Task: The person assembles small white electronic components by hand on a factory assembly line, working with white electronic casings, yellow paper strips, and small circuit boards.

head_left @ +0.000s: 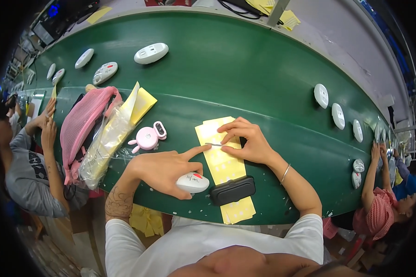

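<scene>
A white computer mouse (pixel 192 183) with a red mark on it is held under my left hand (pixel 164 171), between thumb and curled fingers. That hand's index finger stretches out to a yellow sheet of pale round stickers (pixel 224 168). From the other side, my right hand (pixel 247 141) rests on the sheet, thumb and fingers pinched together. A thin grey strip (pixel 213 144) lies between the two hands' fingertips; whether the right fingers grip it is too small to make out. Across the sheet's near part lies a black oblong case (pixel 232 190).
Left of my hands are a pink rabbit-shaped gadget (pixel 146 138), a plastic bag with yellow sheets (pixel 107 144) and a pink mesh pouch (pixel 85 127). More mice (pixel 151 53) stand along the green table (pixel 245 69). Co-workers sit at the left (pixel 32 161) and right (pixel 379 207).
</scene>
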Available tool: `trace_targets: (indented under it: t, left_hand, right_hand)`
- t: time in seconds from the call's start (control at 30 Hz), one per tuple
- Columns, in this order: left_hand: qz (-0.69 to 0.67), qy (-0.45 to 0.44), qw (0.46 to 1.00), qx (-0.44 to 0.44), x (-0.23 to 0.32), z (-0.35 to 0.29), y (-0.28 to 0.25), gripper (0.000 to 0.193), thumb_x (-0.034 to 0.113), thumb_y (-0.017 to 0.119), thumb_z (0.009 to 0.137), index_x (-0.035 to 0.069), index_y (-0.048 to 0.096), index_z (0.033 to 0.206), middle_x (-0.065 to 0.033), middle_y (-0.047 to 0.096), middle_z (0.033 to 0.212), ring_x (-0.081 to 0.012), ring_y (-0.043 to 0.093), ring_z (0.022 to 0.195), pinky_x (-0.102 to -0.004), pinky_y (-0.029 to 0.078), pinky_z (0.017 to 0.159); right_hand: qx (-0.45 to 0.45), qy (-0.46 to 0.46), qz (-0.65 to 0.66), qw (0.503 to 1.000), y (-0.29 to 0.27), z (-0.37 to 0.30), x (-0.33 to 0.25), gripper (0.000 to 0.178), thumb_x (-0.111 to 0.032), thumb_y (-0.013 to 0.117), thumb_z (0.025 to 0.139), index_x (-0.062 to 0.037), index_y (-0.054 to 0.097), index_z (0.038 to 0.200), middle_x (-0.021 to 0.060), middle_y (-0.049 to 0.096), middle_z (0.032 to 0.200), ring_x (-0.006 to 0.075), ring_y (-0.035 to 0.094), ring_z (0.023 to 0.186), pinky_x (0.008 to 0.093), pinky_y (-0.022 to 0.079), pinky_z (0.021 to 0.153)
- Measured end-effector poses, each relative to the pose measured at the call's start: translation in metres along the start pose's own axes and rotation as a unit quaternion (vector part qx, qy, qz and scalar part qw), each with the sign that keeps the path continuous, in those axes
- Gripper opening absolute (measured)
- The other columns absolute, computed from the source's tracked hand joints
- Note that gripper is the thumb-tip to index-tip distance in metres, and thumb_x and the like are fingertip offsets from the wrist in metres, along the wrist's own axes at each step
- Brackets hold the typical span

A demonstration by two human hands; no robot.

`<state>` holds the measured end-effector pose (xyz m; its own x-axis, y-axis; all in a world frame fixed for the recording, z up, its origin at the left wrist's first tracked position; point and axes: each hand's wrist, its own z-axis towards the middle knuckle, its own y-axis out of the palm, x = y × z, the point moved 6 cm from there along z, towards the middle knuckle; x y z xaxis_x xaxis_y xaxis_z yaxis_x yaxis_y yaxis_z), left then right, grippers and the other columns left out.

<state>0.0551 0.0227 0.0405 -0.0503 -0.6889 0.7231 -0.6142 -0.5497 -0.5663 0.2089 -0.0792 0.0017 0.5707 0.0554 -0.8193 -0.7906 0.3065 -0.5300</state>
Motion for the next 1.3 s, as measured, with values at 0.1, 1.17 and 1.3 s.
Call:
trace_targets:
  t: [0.1,1.17,1.3]
  left_hand:
    - [-0.001,0.000,1.000,0.000,0.000,0.000,0.001,0.047,0.033,0.074,0.070,0.009,0.056,0.106,-0.0257,0.018,0.150,-0.0397,0.063,0.072,-0.0406,0.051,0.073]
    - [-0.035,-0.019,0.995,0.093,-0.010,0.003,-0.012,0.048,0.026,0.076,0.065,0.008,0.056,0.105,-0.0169,0.026,0.144,-0.0350,0.064,0.077,-0.0381,0.050,0.073]
    - [-0.028,-0.018,0.994,0.106,-0.010,0.001,-0.011,0.048,0.026,0.076,0.066,0.008,0.056,0.105,-0.0173,0.027,0.143,-0.0352,0.064,0.076,-0.0384,0.050,0.073]
  right_hand:
    - [0.000,0.000,0.005,1.000,0.001,0.002,0.000,0.011,-0.008,0.076,0.068,-0.0066,0.070,0.076,0.0050,0.067,0.105,0.0198,0.058,0.089,0.0318,0.049,0.077]
    - [-0.014,-0.002,0.001,1.000,0.004,0.006,0.001,0.010,-0.005,0.074,0.068,-0.0094,0.074,0.077,0.0044,0.066,0.107,0.0190,0.056,0.092,0.0306,0.053,0.081]
    - [-0.001,-0.018,0.001,1.000,0.007,0.004,0.002,0.008,-0.008,0.074,0.068,-0.0106,0.072,0.075,0.0032,0.066,0.105,0.0197,0.055,0.088,0.0305,0.050,0.075]
